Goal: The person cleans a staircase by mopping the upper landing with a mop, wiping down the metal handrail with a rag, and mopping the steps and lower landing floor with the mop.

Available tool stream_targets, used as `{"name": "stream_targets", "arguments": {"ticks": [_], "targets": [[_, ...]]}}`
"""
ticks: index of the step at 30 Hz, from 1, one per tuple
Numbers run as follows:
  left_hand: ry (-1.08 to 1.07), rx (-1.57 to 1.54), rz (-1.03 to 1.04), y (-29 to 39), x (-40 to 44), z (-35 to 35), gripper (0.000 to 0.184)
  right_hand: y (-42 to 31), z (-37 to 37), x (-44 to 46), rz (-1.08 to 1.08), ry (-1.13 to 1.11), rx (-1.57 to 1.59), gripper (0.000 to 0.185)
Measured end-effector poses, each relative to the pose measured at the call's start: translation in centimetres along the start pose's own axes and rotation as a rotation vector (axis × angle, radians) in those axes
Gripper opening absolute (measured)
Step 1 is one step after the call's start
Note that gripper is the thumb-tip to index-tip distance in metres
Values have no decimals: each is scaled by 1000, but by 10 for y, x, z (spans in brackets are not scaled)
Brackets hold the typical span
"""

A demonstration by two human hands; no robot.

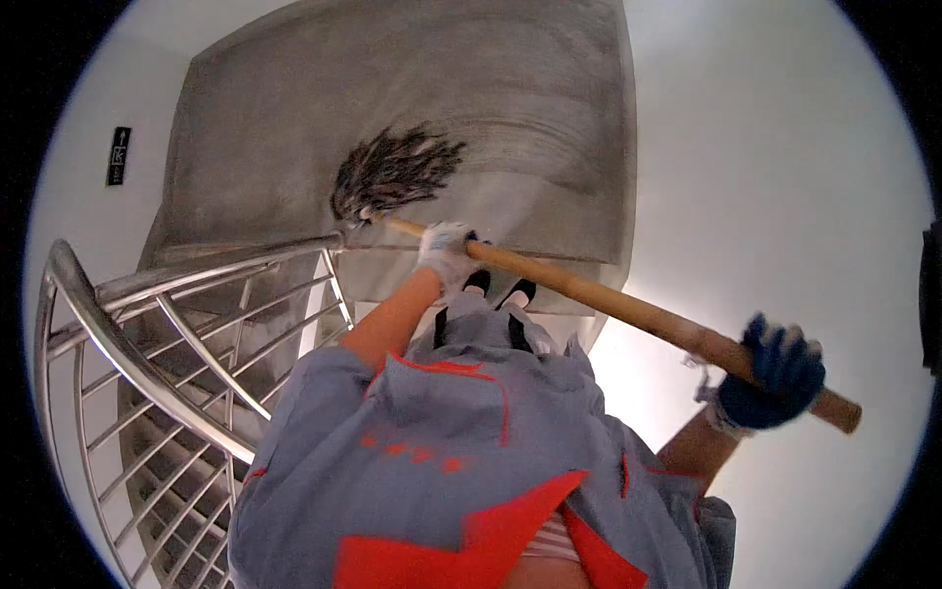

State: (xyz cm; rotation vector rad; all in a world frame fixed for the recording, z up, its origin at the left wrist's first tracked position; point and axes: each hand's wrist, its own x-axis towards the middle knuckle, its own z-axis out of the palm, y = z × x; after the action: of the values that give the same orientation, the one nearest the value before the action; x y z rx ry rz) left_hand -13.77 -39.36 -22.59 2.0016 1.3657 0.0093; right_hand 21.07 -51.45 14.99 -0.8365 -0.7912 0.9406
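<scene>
A mop with a long wooden handle (628,311) runs slantwise across the view. Its dark, stringy mop head (397,172) lies spread on the grey floor (392,79), close to the landing's edge. My left hand (448,250), in a white and blue work glove, is wrapped round the lower part of the handle. Higher up, near the handle's end at the right, my right hand (773,378) grips it in a dark blue glove with pale fingertips. Curved wet-looking streaks mark the floor beside the strands.
A steel railing (186,393) curves along the left, with stairs (186,344) visible beyond its bars. White walls (765,177) rise on both sides, with a small black sign (118,155) on the left one. My feet (500,288) in dark shoes are below the handle.
</scene>
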Motion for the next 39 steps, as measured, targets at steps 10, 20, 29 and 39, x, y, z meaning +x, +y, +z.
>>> {"name": "stream_targets", "arguments": {"ticks": [10, 20, 29, 39], "targets": [[181, -37, -108, -101, -65, -54, 50, 167, 102, -50, 391, -234, -146, 27], [76, 45, -288, -162, -54, 0, 54, 253, 58, -88, 418, -382, -78, 11], [107, 106, -42, -147, -38, 134, 38, 214, -54, -162, 248, -315, -161, 8], [129, 60, 408, 141, -19, 233, 38, 18, -122, -290, -3, 77, -763, 20]]}}
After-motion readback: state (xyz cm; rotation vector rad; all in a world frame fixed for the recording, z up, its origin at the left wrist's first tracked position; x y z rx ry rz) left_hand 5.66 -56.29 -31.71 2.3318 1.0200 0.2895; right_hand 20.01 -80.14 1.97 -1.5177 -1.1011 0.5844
